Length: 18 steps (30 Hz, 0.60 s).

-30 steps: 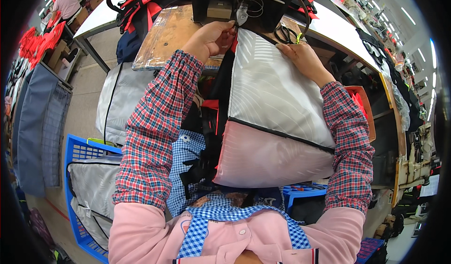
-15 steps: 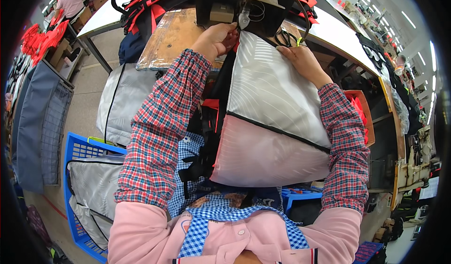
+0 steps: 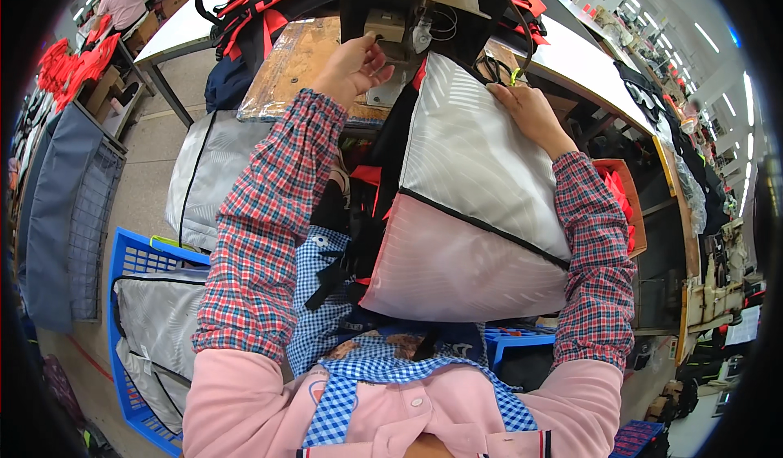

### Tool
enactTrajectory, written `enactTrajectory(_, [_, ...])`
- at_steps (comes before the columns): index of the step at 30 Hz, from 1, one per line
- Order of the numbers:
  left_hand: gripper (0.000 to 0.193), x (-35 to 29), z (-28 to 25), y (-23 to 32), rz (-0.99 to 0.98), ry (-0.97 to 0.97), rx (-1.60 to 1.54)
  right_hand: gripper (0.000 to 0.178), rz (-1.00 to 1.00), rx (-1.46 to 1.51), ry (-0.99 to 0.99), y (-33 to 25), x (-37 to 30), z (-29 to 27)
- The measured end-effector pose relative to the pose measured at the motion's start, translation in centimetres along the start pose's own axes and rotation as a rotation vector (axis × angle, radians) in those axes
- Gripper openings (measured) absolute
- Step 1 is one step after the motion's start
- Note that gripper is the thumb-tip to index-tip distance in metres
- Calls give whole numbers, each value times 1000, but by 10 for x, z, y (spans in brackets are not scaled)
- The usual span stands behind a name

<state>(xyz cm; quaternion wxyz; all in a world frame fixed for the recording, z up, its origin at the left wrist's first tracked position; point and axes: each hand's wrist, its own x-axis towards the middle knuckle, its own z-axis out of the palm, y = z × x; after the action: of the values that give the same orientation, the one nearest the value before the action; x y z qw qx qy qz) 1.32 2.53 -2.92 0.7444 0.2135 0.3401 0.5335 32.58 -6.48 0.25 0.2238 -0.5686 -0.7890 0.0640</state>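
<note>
While fed under the sewing machine head (image 3: 408,17) at the bench's near edge, white-and-pink fabric bag panel with black piping (image 3: 473,205); left hand (image 3: 352,66) loosely curled, apparently empty; right hand (image 3: 530,111) pressed flat on panel; seam seemingly unfinished.

Cloth panels on a worn wooden sewing table

The bag panel (image 3: 481,189) is woven cloth with a faint sheen, pale grey with a stripe-like pattern above and smooth pinkish white below, edged in matt black piping. The table top (image 3: 294,70) is scuffed, glossy brown wood. The crate (image 3: 134,254) is blue plastic lattice. The sleeves (image 3: 261,230) are soft checked cotton-like cloth. The sewing machine head (image 3: 391,26) looks like matt painted metal.
</note>
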Motion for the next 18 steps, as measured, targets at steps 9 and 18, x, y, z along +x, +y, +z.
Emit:
enactTrajectory(9, [12, -59, -76, 5, 60, -24, 70, 39, 1, -28, 10, -9, -3, 0])
enactTrajectory(18, [18, -124, -149, -43, 213, -44, 449, 46, 126, -8, 114, -22, -82, -16])
